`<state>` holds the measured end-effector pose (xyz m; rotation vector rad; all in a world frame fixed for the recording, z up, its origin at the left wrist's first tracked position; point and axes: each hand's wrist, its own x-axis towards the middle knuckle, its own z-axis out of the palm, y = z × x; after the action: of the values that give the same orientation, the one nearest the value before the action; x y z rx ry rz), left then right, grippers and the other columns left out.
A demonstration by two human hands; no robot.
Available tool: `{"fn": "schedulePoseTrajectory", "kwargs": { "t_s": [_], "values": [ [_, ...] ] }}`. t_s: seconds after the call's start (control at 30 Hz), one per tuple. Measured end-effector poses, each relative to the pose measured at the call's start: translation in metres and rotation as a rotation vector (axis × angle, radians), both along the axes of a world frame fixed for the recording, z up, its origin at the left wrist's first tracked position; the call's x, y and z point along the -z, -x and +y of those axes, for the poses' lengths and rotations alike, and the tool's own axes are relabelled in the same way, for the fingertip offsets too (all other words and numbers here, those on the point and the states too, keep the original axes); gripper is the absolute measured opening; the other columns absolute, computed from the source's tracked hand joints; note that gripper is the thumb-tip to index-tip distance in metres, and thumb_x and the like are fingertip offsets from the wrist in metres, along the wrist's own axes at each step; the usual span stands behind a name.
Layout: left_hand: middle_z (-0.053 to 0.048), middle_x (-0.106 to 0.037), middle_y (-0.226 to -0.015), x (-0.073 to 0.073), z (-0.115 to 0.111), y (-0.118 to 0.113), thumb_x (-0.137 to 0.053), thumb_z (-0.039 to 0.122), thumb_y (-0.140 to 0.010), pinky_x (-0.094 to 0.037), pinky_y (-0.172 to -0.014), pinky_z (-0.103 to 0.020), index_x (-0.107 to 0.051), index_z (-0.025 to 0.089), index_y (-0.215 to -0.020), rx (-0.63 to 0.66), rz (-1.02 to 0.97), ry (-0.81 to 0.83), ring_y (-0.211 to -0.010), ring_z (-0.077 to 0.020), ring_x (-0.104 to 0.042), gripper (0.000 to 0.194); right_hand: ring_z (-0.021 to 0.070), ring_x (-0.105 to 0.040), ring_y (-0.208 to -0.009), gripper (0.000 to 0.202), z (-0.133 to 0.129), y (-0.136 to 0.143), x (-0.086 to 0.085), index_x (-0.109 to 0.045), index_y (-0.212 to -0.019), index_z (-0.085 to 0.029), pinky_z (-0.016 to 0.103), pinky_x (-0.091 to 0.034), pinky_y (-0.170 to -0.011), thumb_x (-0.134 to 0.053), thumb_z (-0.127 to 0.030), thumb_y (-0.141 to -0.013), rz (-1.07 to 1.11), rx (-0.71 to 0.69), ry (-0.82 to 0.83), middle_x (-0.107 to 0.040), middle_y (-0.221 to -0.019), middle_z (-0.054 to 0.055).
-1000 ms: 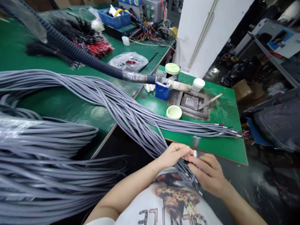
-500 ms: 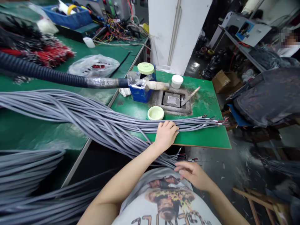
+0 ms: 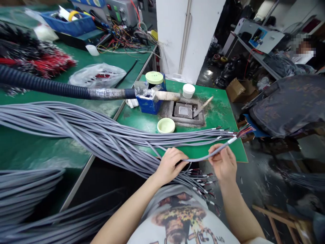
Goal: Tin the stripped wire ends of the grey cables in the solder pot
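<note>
A single grey cable (image 3: 200, 158) is stretched between my hands, its stripped end of thin coloured wires pointing up to the right past a white band. My left hand (image 3: 170, 165) is closed on it farther back, beside the bundle. My right hand (image 3: 223, 162) pinches it near the end, thumb and fingertips together. Behind, a thick bundle of grey cables (image 3: 101, 130) runs from the left across the green board (image 3: 122, 118), some ends lying on it. Other cable ends (image 3: 203, 184) hang over the front edge by my shirt.
A solder pot (image 3: 184, 112) with a wooden stick (image 3: 204, 105) is set in the board. Near it are a pale green dish (image 3: 166, 125), a white jar (image 3: 188, 90), a blue box (image 3: 149, 105) and a ribbed hose (image 3: 76, 89). A person (image 3: 303, 51) is at the far right.
My left hand has left the cables on the board and moved down toward me. My right hand has risen to the right, and one cable is now held between both hands.
</note>
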<state>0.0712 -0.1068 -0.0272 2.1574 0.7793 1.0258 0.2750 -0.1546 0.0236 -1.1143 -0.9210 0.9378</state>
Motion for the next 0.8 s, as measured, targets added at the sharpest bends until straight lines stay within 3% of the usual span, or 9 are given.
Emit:
{"fn": "schedulePoseTrajectory", "kwargs": {
  "t_s": [0.13, 0.2, 0.27, 0.37, 0.47, 0.63, 0.73, 0.8],
  "values": [
    [-0.007, -0.069, -0.094, -0.009, -0.008, 0.008, -0.063, 0.034, -0.086, -0.037, -0.085, -0.035, -0.066, 0.021, -0.1, 0.124, 0.03, 0.092, -0.091, -0.0193, -0.057, 0.02, 0.0102, -0.051, -0.048, 0.028, -0.012, 0.009, -0.007, -0.064, -0.082, -0.018, 0.023, -0.038, -0.043, -0.048, -0.038, -0.093, -0.326, -0.161, 0.108, -0.062, -0.066, 0.002],
    [-0.008, -0.07, -0.099, -0.017, -0.009, 0.012, -0.07, 0.039, -0.079, -0.038, -0.089, -0.036, -0.067, 0.022, -0.106, 0.19, -0.048, 0.173, -0.094, -0.0208, -0.058, 0.032, 0.0089, -0.048, -0.047, 0.026, -0.011, 0.016, -0.009, -0.064, -0.079, -0.019, 0.022, -0.038, -0.046, -0.05, -0.035, -0.093, -0.488, -0.244, 0.145, -0.06, -0.062, 0.0],
    [-0.009, -0.07, -0.096, -0.024, -0.009, 0.016, -0.071, 0.038, -0.078, -0.041, -0.088, -0.036, -0.068, 0.02, -0.105, 0.16, -0.193, 0.28, -0.092, -0.021, -0.059, 0.033, 0.0086, -0.046, -0.046, 0.027, -0.008, 0.024, -0.01, -0.064, -0.077, -0.019, 0.022, -0.037, -0.046, -0.049, -0.034, -0.093, -0.579, -0.321, 0.153, -0.058, -0.059, -0.001],
    [-0.008, -0.069, -0.086, -0.027, -0.008, 0.018, -0.066, 0.035, -0.083, -0.045, -0.082, -0.032, -0.069, 0.017, -0.095, -0.006, -0.427, 0.476, -0.085, -0.0189, -0.06, 0.022, 0.0085, -0.046, -0.048, 0.028, -0.004, 0.033, -0.006, -0.062, -0.075, -0.019, 0.022, -0.035, -0.047, -0.047, -0.033, -0.093, -0.624, -0.398, 0.163, -0.057, -0.058, -0.002],
    [-0.005, -0.068, -0.081, -0.025, -0.006, 0.017, -0.069, 0.037, -0.08, -0.046, -0.075, -0.027, -0.068, 0.015, -0.087, -0.104, -0.598, 0.682, -0.076, -0.0153, -0.06, 0.024, 0.0082, -0.046, -0.048, 0.028, -0.005, 0.037, 0.0, -0.061, -0.074, -0.019, 0.021, -0.034, -0.047, -0.047, -0.032, -0.094, -0.632, -0.439, 0.182, -0.057, -0.059, -0.003],
    [-0.002, -0.065, -0.072, -0.028, -0.006, 0.009, -0.072, 0.036, -0.077, -0.045, -0.066, -0.023, -0.061, 0.013, -0.07, -0.052, -0.707, 0.871, -0.066, -0.0102, -0.057, 0.026, 0.0081, -0.045, -0.047, 0.027, -0.006, 0.042, 0.003, -0.059, -0.075, -0.019, 0.022, -0.035, -0.049, -0.046, -0.033, -0.094, -0.596, -0.523, 0.217, -0.056, -0.057, -0.004],
    [0.001, -0.06, -0.062, -0.031, -0.009, 0.002, -0.072, 0.036, -0.077, -0.043, -0.059, -0.022, -0.059, 0.013, -0.07, -0.009, -0.705, 0.885, -0.057, -0.0087, -0.054, 0.027, 0.009, -0.046, -0.048, 0.027, -0.003, 0.046, 0.002, -0.058, -0.075, -0.019, 0.022, -0.036, -0.053, -0.045, -0.032, -0.094, -0.583, -0.557, 0.196, -0.054, -0.053, -0.004],
    [0.001, -0.058, -0.061, -0.031, -0.012, 0.0, -0.074, 0.036, -0.075, -0.041, -0.058, -0.021, -0.06, 0.014, -0.074, -0.082, -0.723, 0.847, -0.056, -0.0082, -0.052, 0.026, 0.0092, -0.044, -0.047, 0.027, 0.0, 0.046, 0.004, -0.057, -0.078, -0.019, 0.023, -0.036, -0.053, -0.042, -0.033, -0.096, -0.537, -0.583, 0.189, -0.052, -0.051, -0.005]
  ]
}}
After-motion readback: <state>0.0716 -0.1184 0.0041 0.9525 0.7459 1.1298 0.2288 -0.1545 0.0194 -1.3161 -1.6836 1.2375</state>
